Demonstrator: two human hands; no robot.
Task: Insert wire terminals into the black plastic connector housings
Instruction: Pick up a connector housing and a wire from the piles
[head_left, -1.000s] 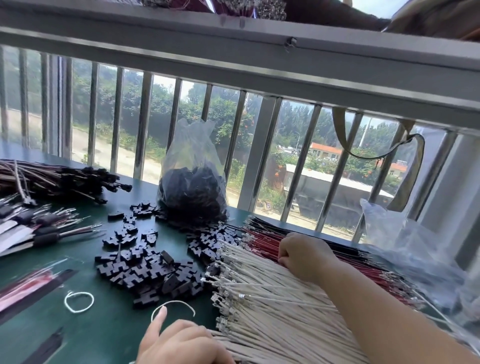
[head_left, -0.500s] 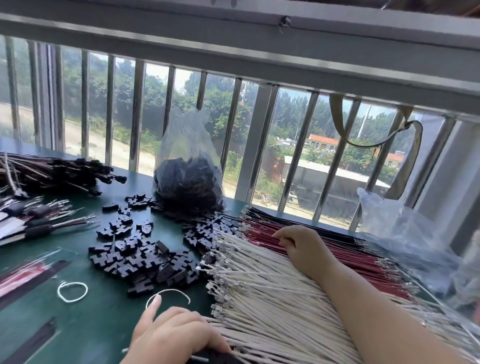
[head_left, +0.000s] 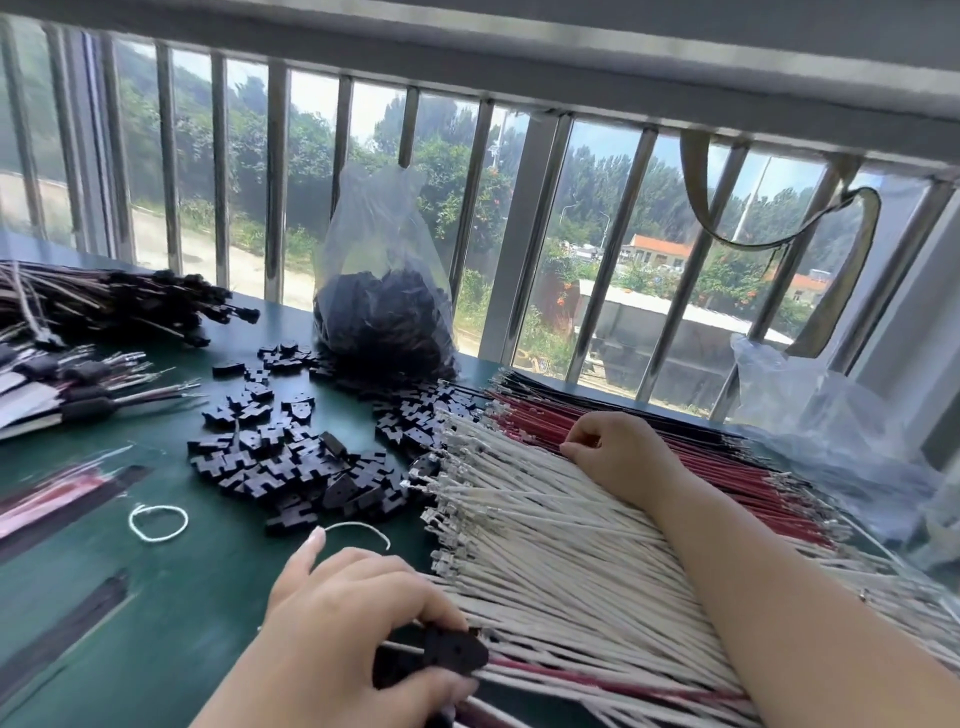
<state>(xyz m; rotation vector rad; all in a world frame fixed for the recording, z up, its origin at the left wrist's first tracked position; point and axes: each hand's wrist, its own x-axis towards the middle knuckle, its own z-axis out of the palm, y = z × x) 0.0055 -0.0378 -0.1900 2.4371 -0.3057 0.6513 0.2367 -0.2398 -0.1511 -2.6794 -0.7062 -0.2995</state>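
the left hand (head_left: 343, 618) at the near edge grips one black connector housing (head_left: 447, 652), fingers and thumb curled round it, with a white and a red wire already running out of its right side. the right hand (head_left: 618, 457) rests on the spread of wires farther right, fingertips curled at the line where the white wires (head_left: 545, 545) meet the red wires (head_left: 727, 467); it looks to be pinching one out, though i cannot tell if a wire is really caught.

to do this step well, i'd lift a single wire by its insulation, not the metal terminal, so the crimp stays straight, then turn the housing so the open cavity faces the incoming tip and push until it seats.

counts: two hands, one housing in hand, one heap of loose housings (head_left: 291, 457) on the green table (head_left: 156, 597), far too many to count, one clear bag of housings (head_left: 384, 312) behind it, two white string loops (head_left: 157, 522) near the heap, one bundle of finished leads (head_left: 104, 301) at far left. the wires are in the hundreds.
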